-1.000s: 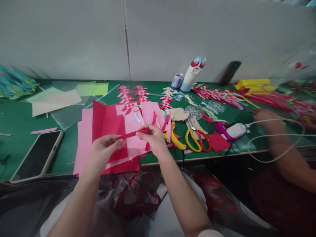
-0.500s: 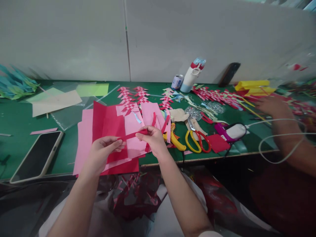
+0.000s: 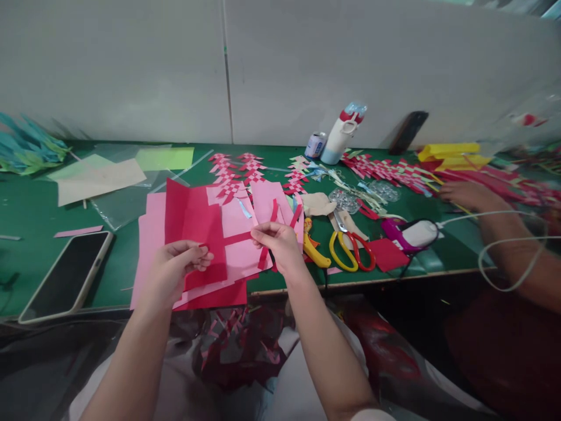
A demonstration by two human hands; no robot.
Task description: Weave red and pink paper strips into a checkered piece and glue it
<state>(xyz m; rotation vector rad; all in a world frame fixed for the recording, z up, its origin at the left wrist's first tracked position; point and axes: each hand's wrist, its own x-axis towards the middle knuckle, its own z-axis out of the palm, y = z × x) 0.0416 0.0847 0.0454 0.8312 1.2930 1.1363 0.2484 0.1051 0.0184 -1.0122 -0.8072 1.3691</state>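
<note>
Between my two hands a narrow red paper strip [image 3: 239, 238] is stretched level above the pink and red sheets. My right hand [image 3: 280, 245] pinches its right end between thumb and fingers. On the other side my left hand [image 3: 182, 263] is closed, thumb against forefinger, at the strip's left end; red on red makes that end hard to see. Under the hands lie a folded red sheet [image 3: 195, 213] and pink paper sheets [image 3: 239, 257]. More cut red strips [image 3: 295, 216] rest on the pink paper beside my right hand.
Yellow-and-red-handled scissors [image 3: 343, 251], a yellow-handled tool [image 3: 316, 251] and a purple item [image 3: 392, 234] lie to the right. Woven paper chains [image 3: 225, 175], a can [image 3: 314, 145] and a bottle [image 3: 342, 137] stand behind. A phone [image 3: 65, 278] lies left. Another person's hand [image 3: 464, 196] works right.
My hands have moved apart slightly, the right one shifting right along the strip and the left one a little left. The other person's hand has moved left and down.
</note>
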